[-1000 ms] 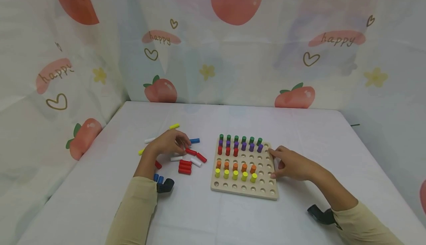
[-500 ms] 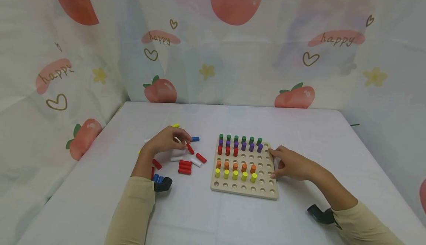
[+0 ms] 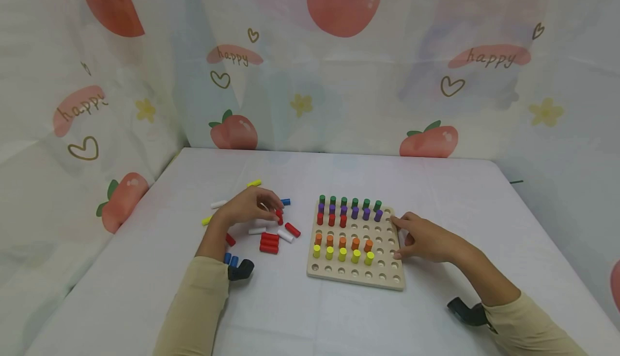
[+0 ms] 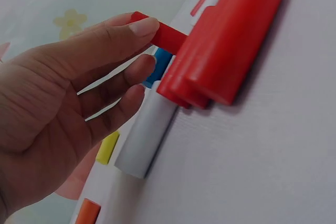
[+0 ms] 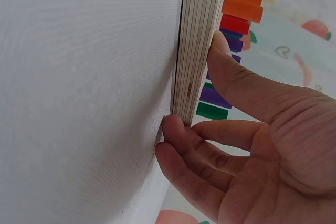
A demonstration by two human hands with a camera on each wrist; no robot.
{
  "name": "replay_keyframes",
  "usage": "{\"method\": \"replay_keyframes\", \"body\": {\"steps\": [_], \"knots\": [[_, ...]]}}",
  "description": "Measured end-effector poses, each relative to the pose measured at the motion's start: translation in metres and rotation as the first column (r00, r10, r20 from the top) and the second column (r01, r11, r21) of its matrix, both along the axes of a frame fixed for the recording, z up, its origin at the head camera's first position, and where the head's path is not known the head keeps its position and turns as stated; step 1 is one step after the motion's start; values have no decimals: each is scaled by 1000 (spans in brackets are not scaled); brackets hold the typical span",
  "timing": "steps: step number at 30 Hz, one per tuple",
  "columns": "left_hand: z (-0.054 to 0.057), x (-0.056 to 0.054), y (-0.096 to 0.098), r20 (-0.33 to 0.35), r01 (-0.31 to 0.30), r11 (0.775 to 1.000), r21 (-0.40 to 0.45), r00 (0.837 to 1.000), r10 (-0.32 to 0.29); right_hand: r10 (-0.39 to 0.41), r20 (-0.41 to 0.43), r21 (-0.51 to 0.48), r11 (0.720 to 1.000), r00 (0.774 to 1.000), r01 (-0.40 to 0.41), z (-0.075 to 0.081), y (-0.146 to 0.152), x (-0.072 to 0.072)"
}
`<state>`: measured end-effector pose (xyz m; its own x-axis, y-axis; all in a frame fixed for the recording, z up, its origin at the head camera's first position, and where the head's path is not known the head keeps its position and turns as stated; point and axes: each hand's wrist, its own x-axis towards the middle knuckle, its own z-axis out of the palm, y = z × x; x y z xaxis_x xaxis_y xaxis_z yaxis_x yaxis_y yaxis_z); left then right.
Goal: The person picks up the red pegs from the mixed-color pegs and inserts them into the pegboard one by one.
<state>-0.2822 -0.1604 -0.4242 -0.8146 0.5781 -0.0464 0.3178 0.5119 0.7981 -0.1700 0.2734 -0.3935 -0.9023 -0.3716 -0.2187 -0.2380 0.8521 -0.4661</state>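
Now that it has been tipped from lying flat to nearly upright over the last second, the held red peg (image 3: 279,218) is pinched between thumb and forefinger of the left hand (image 3: 247,205). Grip narrow; remaining fingers loosely bent, nothing carried by them. Peg is located left of the pegboard (image 3: 347,277), among the loose pegs; whether its lower end is off the table (image 3: 290,302) can't be told.

Reading: pick-up looks done, seating not. Peg's angle is now nearer that of the pegs standing in the board. Board count is unchanged: six green pegs (image 3: 355,202), six purple pegs (image 3: 355,213), three red pegs (image 3: 331,220), five orange pegs (image 3: 342,242), five yellow pegs (image 3: 342,254).

Board's right edge is touched by thumb and fingertips of the right hand (image 3: 428,237), spread wide, no peg held; pose unchanged, board apparently steadied by it.

Near the held peg: lone red peg (image 3: 293,229), white peg (image 3: 286,235), red trio (image 3: 269,242) laid side by side. Blue peg (image 3: 286,202) is seen just past the left fingertips. Two blue pegs (image 3: 234,261) are seen by the black wrist mount (image 3: 240,270). Beyond the table, a peach-print backdrop (image 3: 349,103) is hung.
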Motion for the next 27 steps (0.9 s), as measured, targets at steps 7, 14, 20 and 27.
{"method": "replay_keyframes", "body": {"steps": [7,14,20,27], "knots": [[-2,-1,5,20,14,999,-42,1000,-13,-6,2,-1,1000,1000,6,2,0,0],[1,1,7,12,7,999,-35,1000,-7,-3,1,-2,1000,1000,3,2,2,-1],[4,0,14,-42,8,999,32,999,-7,-7,8,-4,1000,1000,7,2,3,-1],[9,3,25,-45,41,993,113,998,-36,-14,20,-20,1000,1000,14,-1,3,3]]}}
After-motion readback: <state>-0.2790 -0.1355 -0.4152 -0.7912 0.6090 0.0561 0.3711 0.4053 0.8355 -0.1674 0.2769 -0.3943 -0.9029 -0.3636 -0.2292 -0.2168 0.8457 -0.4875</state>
